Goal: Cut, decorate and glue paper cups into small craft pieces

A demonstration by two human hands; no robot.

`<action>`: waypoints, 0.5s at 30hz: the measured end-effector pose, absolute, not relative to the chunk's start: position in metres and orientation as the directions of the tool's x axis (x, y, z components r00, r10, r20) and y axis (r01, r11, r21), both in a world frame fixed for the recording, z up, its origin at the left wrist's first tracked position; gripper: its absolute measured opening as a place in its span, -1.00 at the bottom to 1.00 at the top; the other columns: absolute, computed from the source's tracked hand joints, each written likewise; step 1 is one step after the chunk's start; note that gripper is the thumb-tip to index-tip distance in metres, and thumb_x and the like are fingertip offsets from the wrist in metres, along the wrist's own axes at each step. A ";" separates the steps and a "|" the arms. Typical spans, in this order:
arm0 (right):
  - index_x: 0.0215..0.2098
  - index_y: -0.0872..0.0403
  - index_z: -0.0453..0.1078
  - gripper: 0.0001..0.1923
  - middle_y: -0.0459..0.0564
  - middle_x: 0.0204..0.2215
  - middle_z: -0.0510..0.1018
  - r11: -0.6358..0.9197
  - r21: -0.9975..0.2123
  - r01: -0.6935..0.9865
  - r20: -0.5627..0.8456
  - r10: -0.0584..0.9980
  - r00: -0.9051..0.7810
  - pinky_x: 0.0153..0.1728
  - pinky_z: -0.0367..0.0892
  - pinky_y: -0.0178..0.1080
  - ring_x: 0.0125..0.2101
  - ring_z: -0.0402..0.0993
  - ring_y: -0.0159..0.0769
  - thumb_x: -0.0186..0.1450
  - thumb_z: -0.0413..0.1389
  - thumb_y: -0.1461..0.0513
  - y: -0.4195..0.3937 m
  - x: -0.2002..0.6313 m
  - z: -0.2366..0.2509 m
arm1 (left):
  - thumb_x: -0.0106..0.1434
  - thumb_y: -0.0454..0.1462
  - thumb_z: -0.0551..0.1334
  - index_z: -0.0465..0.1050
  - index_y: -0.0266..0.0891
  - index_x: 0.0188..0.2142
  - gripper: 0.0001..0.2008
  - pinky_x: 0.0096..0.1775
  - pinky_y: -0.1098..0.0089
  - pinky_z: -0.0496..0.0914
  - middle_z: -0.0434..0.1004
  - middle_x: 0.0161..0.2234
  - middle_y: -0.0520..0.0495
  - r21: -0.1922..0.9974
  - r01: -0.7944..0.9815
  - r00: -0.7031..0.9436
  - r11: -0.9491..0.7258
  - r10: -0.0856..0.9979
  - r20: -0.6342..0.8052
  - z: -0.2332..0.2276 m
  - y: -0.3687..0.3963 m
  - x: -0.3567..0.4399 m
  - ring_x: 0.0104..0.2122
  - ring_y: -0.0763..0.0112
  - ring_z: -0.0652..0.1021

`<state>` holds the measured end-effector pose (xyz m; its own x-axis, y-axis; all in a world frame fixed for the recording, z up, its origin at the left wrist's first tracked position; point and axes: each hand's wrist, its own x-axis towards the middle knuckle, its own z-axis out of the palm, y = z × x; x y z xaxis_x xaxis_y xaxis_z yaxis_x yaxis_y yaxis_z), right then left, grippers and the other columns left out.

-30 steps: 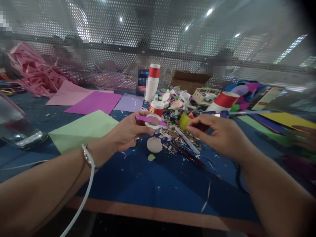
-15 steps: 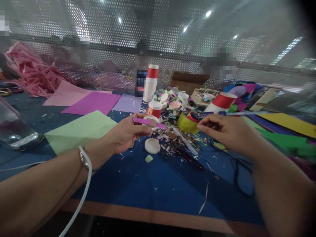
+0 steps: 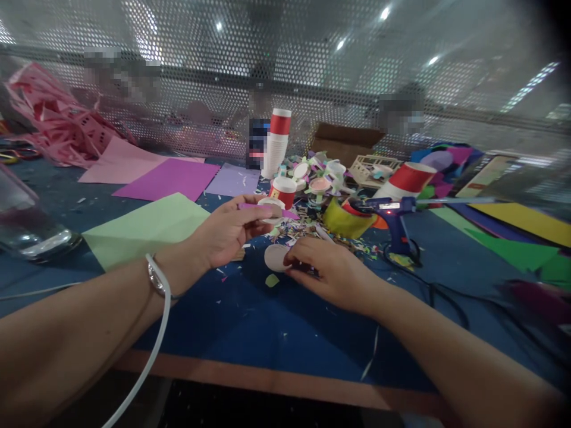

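My left hand [image 3: 223, 229] is closed in a pinch on a purple paper strip [image 3: 288, 214], held level above the table; a brownish patch shows at its middle and a white round piece [image 3: 274, 203] shows behind it. My right hand [image 3: 332, 273] is closed at the right edge of a round white disc [image 3: 275, 258], with thumb and fingers on its rim. The disc's right edge is hidden by the fingertips. A small light-green paper scrap [image 3: 272, 280] lies just in front of the disc. A blue glue gun [image 3: 395, 217] rests on a yellow roll [image 3: 343, 220] to the right.
Paper scraps [image 3: 307, 229] and a heap of small paper pieces [image 3: 319, 178] lie behind my hands. Red-and-white cups [image 3: 280, 125] stand stacked at the back. Coloured sheets [image 3: 147, 226] spread left, a glass [image 3: 31, 226] beyond. The glue gun's black cord [image 3: 459, 300] trails right.
My right hand has moved left and toward me, from beside the glue gun and yellow roll to the white disc. My left hand still holds the purple strip, now tilted slightly.
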<state>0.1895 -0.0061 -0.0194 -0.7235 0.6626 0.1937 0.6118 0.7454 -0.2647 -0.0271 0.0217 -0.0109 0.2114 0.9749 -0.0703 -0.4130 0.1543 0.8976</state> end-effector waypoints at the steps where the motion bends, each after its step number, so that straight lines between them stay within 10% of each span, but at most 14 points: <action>1: -0.20 0.08 0.45 -0.91 0.03 -0.27 0.53 0.740 -0.267 0.617 0.175 0.667 -0.724 -0.25 0.33 -0.22 -0.29 0.45 -0.25 0.37 0.10 0.27 -0.005 0.188 -0.021 | 0.22 -0.40 0.38 0.46 -0.33 -0.16 -0.80 -0.15 0.41 0.48 0.63 -0.19 -0.13 0.898 -0.412 0.215 0.153 0.974 -0.068 -0.011 0.022 -0.027 -0.28 0.45 0.59; 15: -0.34 0.05 0.46 -0.71 -0.14 -0.54 0.44 0.344 -0.742 0.575 -0.058 0.822 -0.567 -0.52 0.22 -0.32 -0.56 0.32 -0.42 0.38 0.13 0.03 0.000 0.210 0.004 | 0.21 -0.41 0.38 0.42 -0.35 -0.13 -0.75 -0.20 0.42 0.51 0.66 -0.19 -0.17 0.903 -0.406 0.225 0.139 0.973 -0.049 -0.009 0.021 -0.028 -0.31 0.45 0.61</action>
